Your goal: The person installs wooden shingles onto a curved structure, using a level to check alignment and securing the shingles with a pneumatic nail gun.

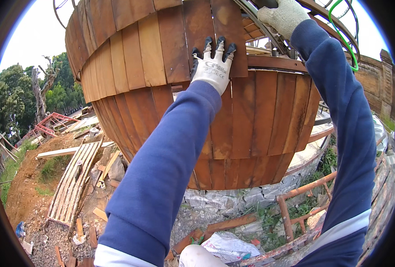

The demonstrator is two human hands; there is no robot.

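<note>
Brown slats [229, 21], left hand [212, 66] flat near edge, open gap [260, 43], right hand [285, 18] beyond

The planked structure [242, 111] stands central — slatted rack [70, 187] on the ground [28, 178] to its left, trees [17, 93] beyond — wall [371, 78] behind, right.

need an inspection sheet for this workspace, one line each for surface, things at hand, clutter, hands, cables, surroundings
Surface: curved wall of overlapping brown boards, stained in patches
Things at hand: upper board under the left hand; dark curved rail near the right hand
Clutter: slatted wood rack, wood scraps, white sack below
Hands: both gloved; left spread on the board, right partly cut off by the top edge, its grip unclear
Cables: green cord or hose hanging at upper right
Surroundings: trees at left, brick wall at right, bare dirt
</note>
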